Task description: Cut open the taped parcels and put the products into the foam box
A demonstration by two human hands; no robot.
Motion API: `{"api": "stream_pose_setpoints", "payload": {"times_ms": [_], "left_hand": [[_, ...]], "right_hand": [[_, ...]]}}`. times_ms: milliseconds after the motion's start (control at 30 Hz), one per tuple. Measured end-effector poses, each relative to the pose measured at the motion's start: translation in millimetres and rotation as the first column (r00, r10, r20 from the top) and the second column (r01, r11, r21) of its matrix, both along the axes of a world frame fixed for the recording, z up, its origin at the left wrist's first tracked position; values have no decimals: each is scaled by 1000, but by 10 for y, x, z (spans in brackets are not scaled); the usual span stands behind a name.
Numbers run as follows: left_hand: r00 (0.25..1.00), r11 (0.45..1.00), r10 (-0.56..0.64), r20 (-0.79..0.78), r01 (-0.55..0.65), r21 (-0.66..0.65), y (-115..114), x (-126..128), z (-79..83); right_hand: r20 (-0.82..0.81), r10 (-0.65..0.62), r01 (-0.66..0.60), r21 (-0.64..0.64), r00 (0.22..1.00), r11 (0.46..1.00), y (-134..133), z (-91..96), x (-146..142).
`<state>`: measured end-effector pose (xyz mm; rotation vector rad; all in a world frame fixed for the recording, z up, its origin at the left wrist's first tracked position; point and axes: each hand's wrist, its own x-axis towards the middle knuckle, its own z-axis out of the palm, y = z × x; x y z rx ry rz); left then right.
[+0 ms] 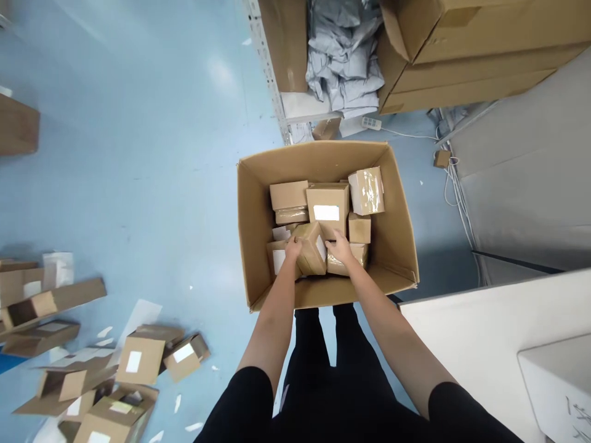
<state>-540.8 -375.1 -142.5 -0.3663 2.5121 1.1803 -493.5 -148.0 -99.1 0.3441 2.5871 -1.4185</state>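
Carton [252, 203] of parcels [327, 206] on blue floor [138, 154]

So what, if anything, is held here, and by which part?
A small parcel inside the big carton, gripped between the hands: left hand on its left side, right hand on its right.
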Motion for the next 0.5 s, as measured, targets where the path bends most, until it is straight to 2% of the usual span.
{"api": "stream_pose_setpoints", "payload": {"times_ms": [100,233,367,500], "left_hand": [[997,1000,21,70,-20,-16,170,129,-37],[992,998,58,109,-61,25,310,314,115],[997,995,41,59,-46,89,215,456,411],[996,992,-20,-85,31,124,111,444,866]], "right_hand": [[114,-21,30,-72,993,997,-174,-228,105],[182,-77,103,-141,980,985,-368,-329,185],[120,-122,139,-145,985,980,-460,-153,222],[53,-175,181,-143,983,973,-488,265,230]]}}
